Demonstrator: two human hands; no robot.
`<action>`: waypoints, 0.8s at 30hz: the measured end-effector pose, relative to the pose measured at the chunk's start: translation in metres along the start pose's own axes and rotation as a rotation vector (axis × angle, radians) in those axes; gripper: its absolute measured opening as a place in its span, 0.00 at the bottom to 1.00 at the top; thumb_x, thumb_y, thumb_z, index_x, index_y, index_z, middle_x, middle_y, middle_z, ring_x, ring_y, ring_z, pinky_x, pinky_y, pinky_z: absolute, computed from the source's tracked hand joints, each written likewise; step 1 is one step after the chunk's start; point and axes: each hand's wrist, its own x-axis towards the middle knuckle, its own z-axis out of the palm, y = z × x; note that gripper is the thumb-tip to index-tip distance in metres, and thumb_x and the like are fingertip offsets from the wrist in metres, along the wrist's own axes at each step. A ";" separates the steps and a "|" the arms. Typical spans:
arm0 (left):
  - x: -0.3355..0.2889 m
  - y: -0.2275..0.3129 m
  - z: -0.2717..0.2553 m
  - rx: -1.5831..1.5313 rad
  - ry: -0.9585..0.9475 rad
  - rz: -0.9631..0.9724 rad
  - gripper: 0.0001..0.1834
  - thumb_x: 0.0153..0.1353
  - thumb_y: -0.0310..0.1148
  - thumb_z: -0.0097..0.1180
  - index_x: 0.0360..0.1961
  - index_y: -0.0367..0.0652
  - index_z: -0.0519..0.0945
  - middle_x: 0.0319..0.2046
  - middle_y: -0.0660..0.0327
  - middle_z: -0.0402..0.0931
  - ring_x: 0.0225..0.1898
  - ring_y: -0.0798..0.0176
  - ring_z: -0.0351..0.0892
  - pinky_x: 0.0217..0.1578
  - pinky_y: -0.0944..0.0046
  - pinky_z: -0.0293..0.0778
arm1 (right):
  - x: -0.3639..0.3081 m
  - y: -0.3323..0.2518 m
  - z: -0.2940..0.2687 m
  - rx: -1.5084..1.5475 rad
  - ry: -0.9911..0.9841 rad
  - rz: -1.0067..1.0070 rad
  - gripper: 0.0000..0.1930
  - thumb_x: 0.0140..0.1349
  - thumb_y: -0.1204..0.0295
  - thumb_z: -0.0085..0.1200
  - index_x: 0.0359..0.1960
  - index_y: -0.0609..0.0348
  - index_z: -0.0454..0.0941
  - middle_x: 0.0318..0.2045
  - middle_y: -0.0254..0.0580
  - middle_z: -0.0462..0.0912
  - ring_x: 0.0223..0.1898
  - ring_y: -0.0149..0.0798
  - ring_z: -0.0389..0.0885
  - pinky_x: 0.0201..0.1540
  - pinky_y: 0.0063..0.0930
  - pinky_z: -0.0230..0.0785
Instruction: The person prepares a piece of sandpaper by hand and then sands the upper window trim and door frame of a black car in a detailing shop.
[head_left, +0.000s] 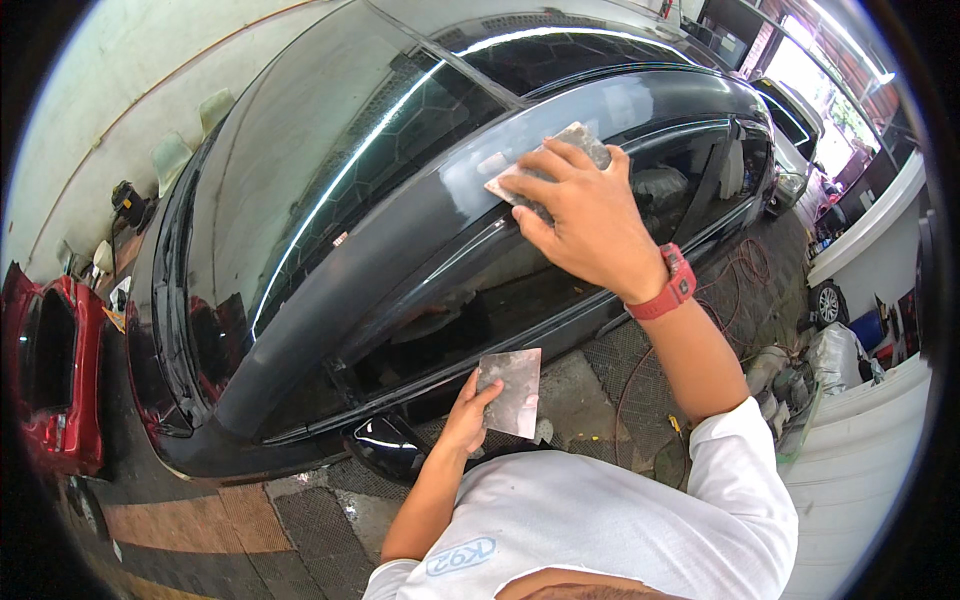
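Note:
My right hand [585, 205], with a red watch [668, 285] on its wrist, is spread over a thin, flat, grey-smeared plate [580, 140]. Thumb and fingers grip it against the grey roof rail of a black car [340, 245]. A paler grey patch [470, 180] and a small light smear mark the rail by the plate's edge. Lower down, near the car's side mirror [388, 445], my left hand [470, 415] pinches a second thin plate [515, 392], rectangular and smeared grey, by its left edge. Most of the face of the right plate is under my fingers.
A red car door or panel [60, 370] stands at the far left. Red hose [745, 262] lies coiled on the floor at the right. A wheel [827, 303], plastic-wrapped items [835, 358] and a parked silver car [790, 150] are also at the right.

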 end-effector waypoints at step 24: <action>0.002 -0.004 -0.002 -0.028 0.005 -0.007 0.28 0.75 0.31 0.59 0.74 0.44 0.70 0.64 0.60 0.78 0.64 0.62 0.77 0.67 0.57 0.71 | 0.009 -0.015 0.014 -0.020 0.117 -0.012 0.17 0.69 0.61 0.58 0.58 0.42 0.85 0.57 0.33 0.83 0.64 0.45 0.79 0.64 0.72 0.58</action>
